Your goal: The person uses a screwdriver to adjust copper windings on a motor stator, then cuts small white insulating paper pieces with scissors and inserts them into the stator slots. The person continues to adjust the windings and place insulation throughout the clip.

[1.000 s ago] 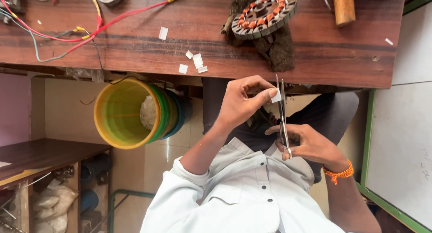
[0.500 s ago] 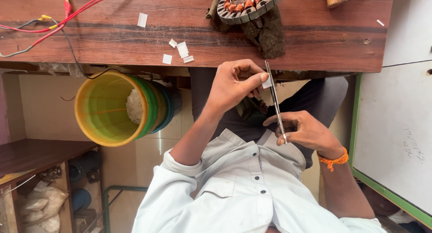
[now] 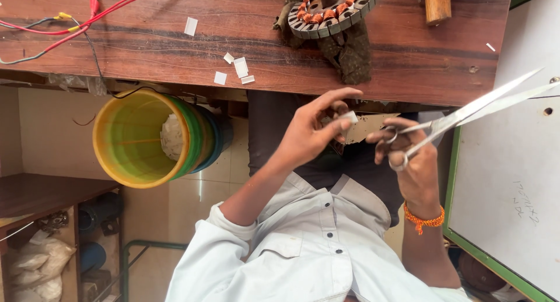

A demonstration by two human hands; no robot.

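**Paper cutting over the lap: status and hazards**

At far left, red wires (image 3: 70,28) lie across the wooden worktop (image 3: 146,45). Below its edge stands a yellow-green bucket (image 3: 140,138) with white scrap inside. Cut paper scraps (image 3: 240,67) rest on the worktop near its front edge.

The left hand (image 3: 309,135) is held over the lap, its grip pinched on a small white slip (image 3: 350,116) between thumb and fingers. A pale sheet (image 3: 367,127) shows just beside it, between the hands. Above, a wound stator (image 3: 332,10) sits on the worktop.

The right hand (image 3: 411,162) has its grip clenched through the handles of the scissors (image 3: 466,110). The blades stand parted and point right, over a white panel (image 3: 507,179).

Hazards:
- The pinch covers only a small area, so the slip may drop to the lap or floor.
- The parted blades are exposed, and bringing them towards the left fingertips may nick a finger.
- A tilted slip would give a skewed cut.
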